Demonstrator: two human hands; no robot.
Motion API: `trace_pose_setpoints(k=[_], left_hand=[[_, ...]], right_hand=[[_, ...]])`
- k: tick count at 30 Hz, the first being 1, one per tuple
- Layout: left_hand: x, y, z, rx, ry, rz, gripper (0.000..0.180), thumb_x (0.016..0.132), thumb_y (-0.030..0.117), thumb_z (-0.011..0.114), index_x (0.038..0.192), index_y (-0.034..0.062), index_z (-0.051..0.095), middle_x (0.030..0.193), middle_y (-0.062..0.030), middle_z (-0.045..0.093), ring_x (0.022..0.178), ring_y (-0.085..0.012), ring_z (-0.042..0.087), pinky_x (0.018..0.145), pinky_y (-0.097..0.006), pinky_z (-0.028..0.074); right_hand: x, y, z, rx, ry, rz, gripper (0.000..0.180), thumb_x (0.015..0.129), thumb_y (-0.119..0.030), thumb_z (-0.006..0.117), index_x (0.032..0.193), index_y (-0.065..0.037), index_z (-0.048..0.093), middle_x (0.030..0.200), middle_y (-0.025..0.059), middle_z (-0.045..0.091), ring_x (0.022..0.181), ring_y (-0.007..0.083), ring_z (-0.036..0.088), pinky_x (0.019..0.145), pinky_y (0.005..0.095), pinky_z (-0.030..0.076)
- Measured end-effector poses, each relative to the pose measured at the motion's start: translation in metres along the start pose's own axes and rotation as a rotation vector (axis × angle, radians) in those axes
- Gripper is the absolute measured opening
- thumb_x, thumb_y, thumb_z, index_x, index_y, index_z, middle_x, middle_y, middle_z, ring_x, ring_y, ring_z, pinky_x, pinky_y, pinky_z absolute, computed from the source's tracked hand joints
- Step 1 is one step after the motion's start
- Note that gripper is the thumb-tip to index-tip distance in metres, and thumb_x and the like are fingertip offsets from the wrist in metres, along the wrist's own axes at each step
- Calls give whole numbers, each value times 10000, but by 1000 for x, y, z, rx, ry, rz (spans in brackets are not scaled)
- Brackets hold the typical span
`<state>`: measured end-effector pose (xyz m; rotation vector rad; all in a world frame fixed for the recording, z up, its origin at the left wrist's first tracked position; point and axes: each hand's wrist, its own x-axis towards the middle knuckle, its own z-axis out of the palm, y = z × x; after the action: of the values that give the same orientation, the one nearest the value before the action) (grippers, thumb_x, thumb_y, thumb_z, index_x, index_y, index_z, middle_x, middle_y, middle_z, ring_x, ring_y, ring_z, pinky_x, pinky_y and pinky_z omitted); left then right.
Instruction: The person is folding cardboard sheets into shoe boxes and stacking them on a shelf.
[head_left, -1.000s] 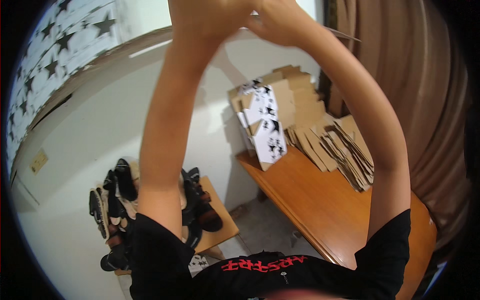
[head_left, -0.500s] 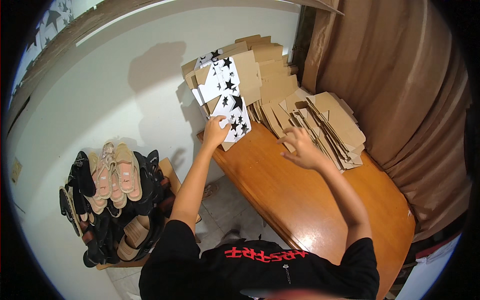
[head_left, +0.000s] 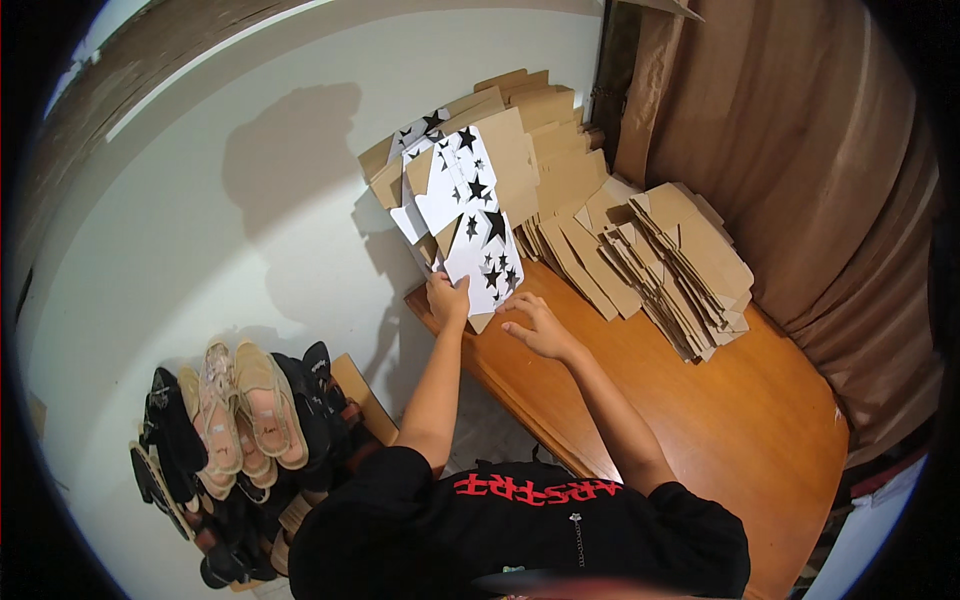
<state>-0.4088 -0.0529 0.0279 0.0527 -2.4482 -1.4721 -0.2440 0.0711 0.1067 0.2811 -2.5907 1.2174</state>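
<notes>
A flattened white cardboard box (head_left: 462,245) printed with black stars leans at the far left end of the table, against brown cardboard pieces. My left hand (head_left: 447,298) is closed on its lower left edge, thumb over the white face. Close to the lower right corner of this box is my right hand (head_left: 537,328), fingers spread and nothing in them; whether a fingertip touches the box, I cannot tell. Behind stand several flattened brown boxes (head_left: 565,155).
More folded brown cardboard (head_left: 690,260) lies in a pile at the table's back right. The polished wooden table (head_left: 640,400) stretches toward me. A rack of sandals and shoes (head_left: 260,420) stands at the left by the white wall. Brown curtains (head_left: 810,170) hang at the right.
My right hand has moved left and nearer, from beside the brown pile to the white box's lower corner. My left hand stays on the white box. The whole view has shifted slightly.
</notes>
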Motion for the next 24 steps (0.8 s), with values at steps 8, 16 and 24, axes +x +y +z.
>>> trace_pose_setpoints(k=[8, 16, 24], left_hand=[[-18, 11, 13, -341, 44, 209, 128, 838, 103, 563, 873, 26, 467, 805, -171, 527, 757, -354, 542, 670, -423, 421], [-68, 48, 1, -453, 155, 546, 107, 904, 73, 452, 862, -24, 437, 858, -242, 584, 758, -382, 596, 658, -402, 464], [-166, 84, -20, -475, -109, 897, 49, 885, 10, 468, 898, -9, 425, 1047, -231, 596, 955, -359, 600, 741, -382, 509]], right_hand=[[1, 22, -2, -28, 121, 37, 268, 813, -172, 607, 1068, -95, 576, 1130, 109, 505, 1077, 283, 471, 928, 397, 366], [-31, -7, -51, 16, 349, 162, 487, 808, -178, 610, 1243, -84, 413, 1219, 142, 427, 1075, 281, 472, 895, 395, 408], [-94, -46, -110, 54, 671, 102, 974, 679, -260, 731, 1421, -152, 110, 1379, 154, 224, 1141, 319, 440, 895, 465, 428]])
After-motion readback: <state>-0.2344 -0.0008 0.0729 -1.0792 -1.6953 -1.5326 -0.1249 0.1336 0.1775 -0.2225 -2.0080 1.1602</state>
